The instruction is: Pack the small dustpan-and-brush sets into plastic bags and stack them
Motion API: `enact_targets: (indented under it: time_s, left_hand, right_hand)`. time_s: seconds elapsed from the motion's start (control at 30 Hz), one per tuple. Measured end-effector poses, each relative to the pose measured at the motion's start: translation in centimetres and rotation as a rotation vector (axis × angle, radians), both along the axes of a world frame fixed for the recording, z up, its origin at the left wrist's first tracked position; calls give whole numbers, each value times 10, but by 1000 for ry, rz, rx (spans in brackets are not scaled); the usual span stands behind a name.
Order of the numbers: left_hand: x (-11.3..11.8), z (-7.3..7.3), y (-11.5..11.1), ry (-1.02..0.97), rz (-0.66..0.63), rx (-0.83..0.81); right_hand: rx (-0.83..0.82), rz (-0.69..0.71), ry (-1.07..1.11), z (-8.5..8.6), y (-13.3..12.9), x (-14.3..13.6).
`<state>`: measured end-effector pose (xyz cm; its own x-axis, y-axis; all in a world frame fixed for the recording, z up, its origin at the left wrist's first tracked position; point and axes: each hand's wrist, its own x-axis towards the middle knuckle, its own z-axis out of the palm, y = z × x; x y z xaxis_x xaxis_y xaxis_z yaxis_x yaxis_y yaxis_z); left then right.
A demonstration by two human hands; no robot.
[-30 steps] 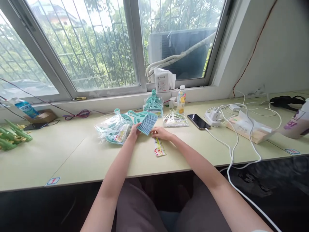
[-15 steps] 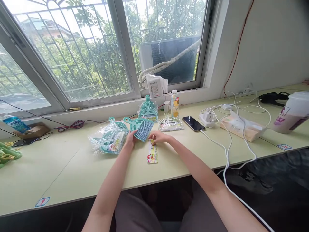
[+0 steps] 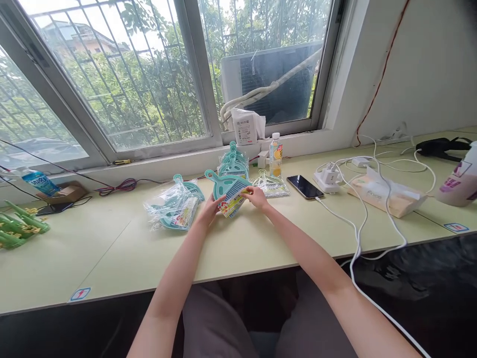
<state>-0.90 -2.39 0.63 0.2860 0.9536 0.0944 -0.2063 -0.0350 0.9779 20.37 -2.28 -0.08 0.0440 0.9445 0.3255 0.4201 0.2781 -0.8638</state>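
Observation:
My left hand (image 3: 210, 209) is closed on a teal mini dustpan and brush set (image 3: 225, 185), gripping it by its left edge above the table. Across the bristles lies a printed label card (image 3: 234, 203), yellow and white. My right hand (image 3: 256, 197) pinches the card's upper right end against the set. To the left, plastic-wrapped teal dustpan sets (image 3: 177, 206) lie in a loose pile. Behind my hands, more wrapped sets (image 3: 233, 161) lean near the window wall. Just right of them is a pale wrapped dustpan set (image 3: 269, 185).
A juice bottle (image 3: 276, 155) stands by the wall, and a phone (image 3: 304, 187) lies to the right. White cables run from a plug adapter (image 3: 328, 178) past a tissue pack (image 3: 385, 194) over the table edge. A blue bottle (image 3: 40, 183) and green stalks (image 3: 20, 226) are far left.
My right hand has lifted the label card off the table and laid it over the brush bristles. The set in my left hand has turned more upright. The view has shifted slightly left.

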Motion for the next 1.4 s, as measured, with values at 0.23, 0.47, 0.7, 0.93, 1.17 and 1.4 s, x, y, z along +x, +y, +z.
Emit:
enact_targets:
  time_s: [0.23,0.47,0.7,0.93,1.17,1.4]
  left_hand:
    - [6,-4,0,116,-103,57]
    - [7,-4,3,23,31,65]
    - [9,1,1,-74,122,114]
    - [8,6,2,184,110,180]
    - [-26,17,5,989,925,618]
    - [-67,10,15,1582,906,377]
  right_hand:
    - [109,-274,-268,10,-12,4]
    - [288,-417,-76,4,-12,-4]
    - [-116,62,607,5,-10,-20]
    - [-243,186,811,-6,-11,-29]
    - [-205,68,830,-1,-11,-15]
    - [-219,45,774,-2,-14,-17]
